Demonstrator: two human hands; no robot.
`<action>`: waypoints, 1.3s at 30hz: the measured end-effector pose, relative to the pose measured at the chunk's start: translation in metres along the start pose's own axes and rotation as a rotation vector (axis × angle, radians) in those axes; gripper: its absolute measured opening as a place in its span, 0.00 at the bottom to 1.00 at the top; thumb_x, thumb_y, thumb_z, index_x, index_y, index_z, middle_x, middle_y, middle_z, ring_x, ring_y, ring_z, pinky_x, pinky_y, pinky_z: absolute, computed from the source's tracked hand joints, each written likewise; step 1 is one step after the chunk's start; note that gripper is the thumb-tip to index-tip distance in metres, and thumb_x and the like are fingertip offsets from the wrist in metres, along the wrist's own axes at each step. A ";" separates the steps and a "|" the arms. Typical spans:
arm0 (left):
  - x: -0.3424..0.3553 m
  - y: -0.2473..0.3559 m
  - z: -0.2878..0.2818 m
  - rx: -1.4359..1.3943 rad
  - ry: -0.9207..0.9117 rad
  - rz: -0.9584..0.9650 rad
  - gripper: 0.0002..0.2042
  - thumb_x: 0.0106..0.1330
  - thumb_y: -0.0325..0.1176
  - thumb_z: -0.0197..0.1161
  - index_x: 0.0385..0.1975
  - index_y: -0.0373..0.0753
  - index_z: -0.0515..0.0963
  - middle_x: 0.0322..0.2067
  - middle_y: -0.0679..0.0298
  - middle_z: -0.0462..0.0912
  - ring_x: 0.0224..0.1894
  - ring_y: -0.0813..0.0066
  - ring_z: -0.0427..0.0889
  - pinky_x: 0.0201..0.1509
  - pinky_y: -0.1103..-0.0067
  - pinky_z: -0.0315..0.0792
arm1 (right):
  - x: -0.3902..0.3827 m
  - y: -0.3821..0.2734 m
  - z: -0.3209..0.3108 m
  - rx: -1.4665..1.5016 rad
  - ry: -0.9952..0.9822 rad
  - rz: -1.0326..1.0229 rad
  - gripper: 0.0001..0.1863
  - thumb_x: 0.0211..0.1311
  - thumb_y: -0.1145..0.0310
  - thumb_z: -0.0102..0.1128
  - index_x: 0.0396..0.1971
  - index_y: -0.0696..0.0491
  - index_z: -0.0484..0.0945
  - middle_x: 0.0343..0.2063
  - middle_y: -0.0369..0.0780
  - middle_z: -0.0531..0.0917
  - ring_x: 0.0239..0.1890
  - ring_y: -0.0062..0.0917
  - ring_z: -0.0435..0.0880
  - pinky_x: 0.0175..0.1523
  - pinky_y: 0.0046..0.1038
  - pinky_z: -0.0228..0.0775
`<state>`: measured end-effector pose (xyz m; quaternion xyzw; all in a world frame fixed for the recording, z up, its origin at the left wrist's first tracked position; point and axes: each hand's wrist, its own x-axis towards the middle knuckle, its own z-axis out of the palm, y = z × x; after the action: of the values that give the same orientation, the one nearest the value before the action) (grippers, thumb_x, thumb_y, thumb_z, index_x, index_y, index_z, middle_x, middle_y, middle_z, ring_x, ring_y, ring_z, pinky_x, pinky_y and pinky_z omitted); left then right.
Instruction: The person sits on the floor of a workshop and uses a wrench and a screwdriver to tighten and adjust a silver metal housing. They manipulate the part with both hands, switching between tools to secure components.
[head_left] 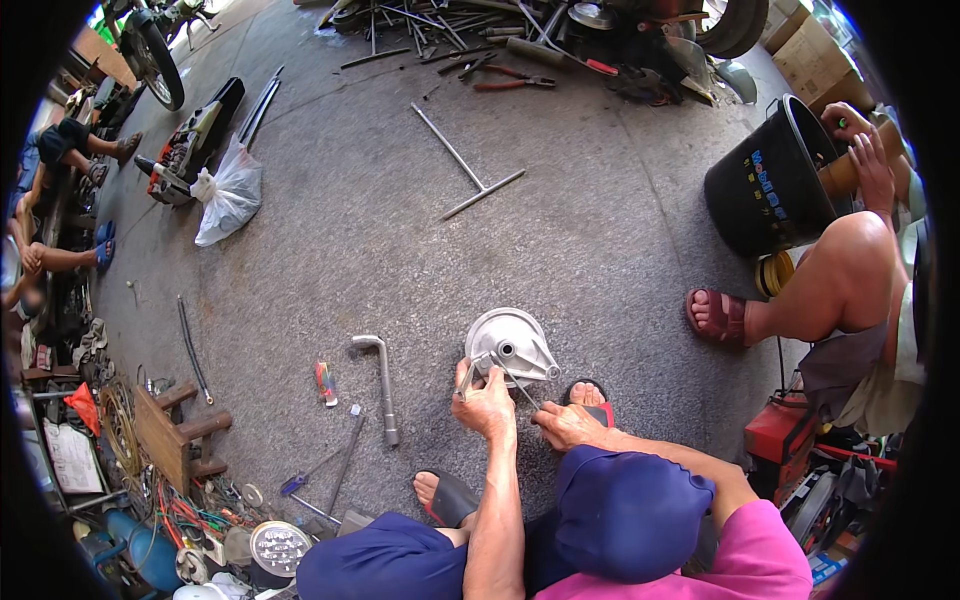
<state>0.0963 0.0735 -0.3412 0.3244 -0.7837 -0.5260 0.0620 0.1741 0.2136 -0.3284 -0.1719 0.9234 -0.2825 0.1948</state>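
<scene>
My left hand is closed round the near-left edge of the round metal plate, fingers curled at its rim beside a short lever arm. My right hand pinches a slim metal rod, its far end reaching in over the plate near the centre hole. Whether that tip is seated in something or only touching, I cannot tell; nor can I see if the plate rests on the ground or hangs in my grip.

To do this well, I'd let the left hand do all the steadying — plate firm, fingertips kept out of the rod's line — and let the right hand give small, guided pressure. A slip, I judge, would skid across the bare metal towards my left thumb, so I'd check the tip has bite before leaning on it.

The plate sits in front of my feet, over the concrete floor. Left of it lie an L-shaped wrench and a small tube; farther out, a T-shaped bar — all well clear of my elbows.
</scene>
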 end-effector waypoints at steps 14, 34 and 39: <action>0.003 -0.008 -0.005 0.101 -0.009 0.056 0.20 0.48 0.28 0.73 0.44 0.37 0.82 0.33 0.54 0.88 0.32 0.62 0.89 0.34 0.71 0.79 | 0.004 -0.001 -0.056 0.090 0.230 -0.145 0.12 0.52 0.72 0.63 0.39 0.52 0.81 0.23 0.38 0.80 0.24 0.33 0.80 0.31 0.35 0.72; 0.015 -0.019 -0.007 0.135 0.041 0.074 0.09 0.55 0.29 0.66 0.36 0.39 0.86 0.26 0.56 0.86 0.28 0.64 0.86 0.32 0.71 0.75 | 0.044 0.074 -0.031 -0.389 0.310 0.022 0.07 0.53 0.67 0.59 0.30 0.53 0.78 0.26 0.39 0.76 0.33 0.34 0.78 0.38 0.37 0.70; 0.019 -0.024 -0.011 0.156 0.046 0.092 0.09 0.54 0.27 0.65 0.35 0.38 0.86 0.28 0.56 0.86 0.29 0.62 0.85 0.34 0.70 0.76 | 0.099 0.007 -0.047 -0.053 0.339 -0.095 0.06 0.53 0.69 0.59 0.27 0.55 0.77 0.30 0.45 0.76 0.37 0.39 0.78 0.42 0.38 0.70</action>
<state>0.0965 0.0481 -0.3615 0.3037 -0.8349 -0.4522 0.0786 0.0657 0.1978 -0.3230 -0.1703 0.9410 -0.2918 0.0179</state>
